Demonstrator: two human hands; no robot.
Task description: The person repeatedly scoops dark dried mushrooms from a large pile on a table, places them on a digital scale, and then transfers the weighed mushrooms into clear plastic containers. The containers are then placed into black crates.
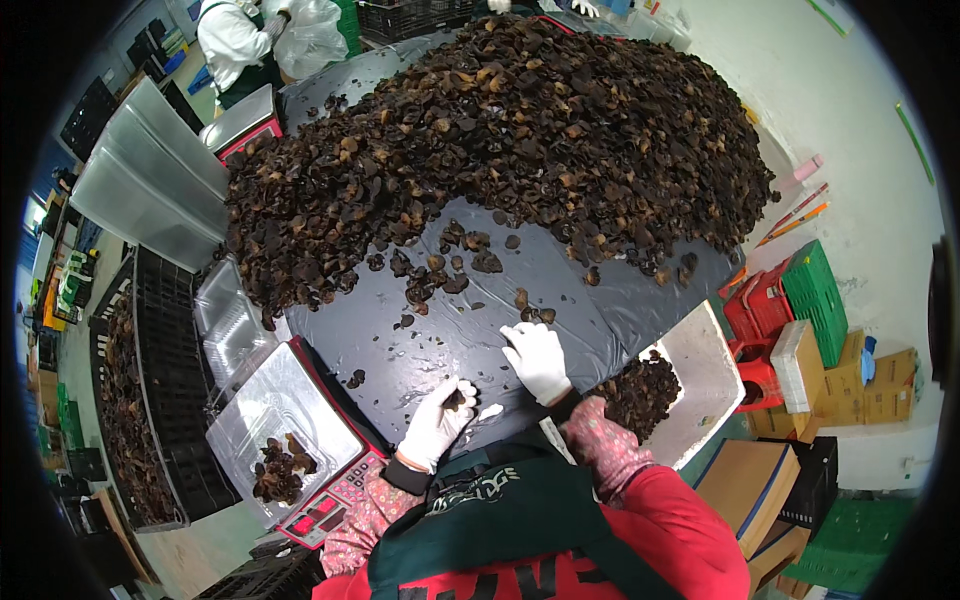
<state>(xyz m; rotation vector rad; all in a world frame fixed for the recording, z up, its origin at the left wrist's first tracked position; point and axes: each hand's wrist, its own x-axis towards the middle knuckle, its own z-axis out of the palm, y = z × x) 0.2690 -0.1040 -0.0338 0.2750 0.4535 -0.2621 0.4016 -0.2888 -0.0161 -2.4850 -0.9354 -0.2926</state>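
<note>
The dark-covered surface spreads in front of both grips, and most of it carries a heap of dark, crinkled pieces, banked beyond the fingertips, probably to leave a working patch near the body. Right of and nearer the body than the right grip stands a white bin part-filled with similar pieces, seemingly set there for easy reach. Left of the left grip lies a scale, its pan bearing a small cluster, likely kept close for short moves. The right grip, gloved, is palm-down over the surface; whether its fingers close on anything underneath I cannot tell. The left grip, also gloved, is turned upward, fingers curled around one dark piece, perhaps cupped so it stays visible.
</note>
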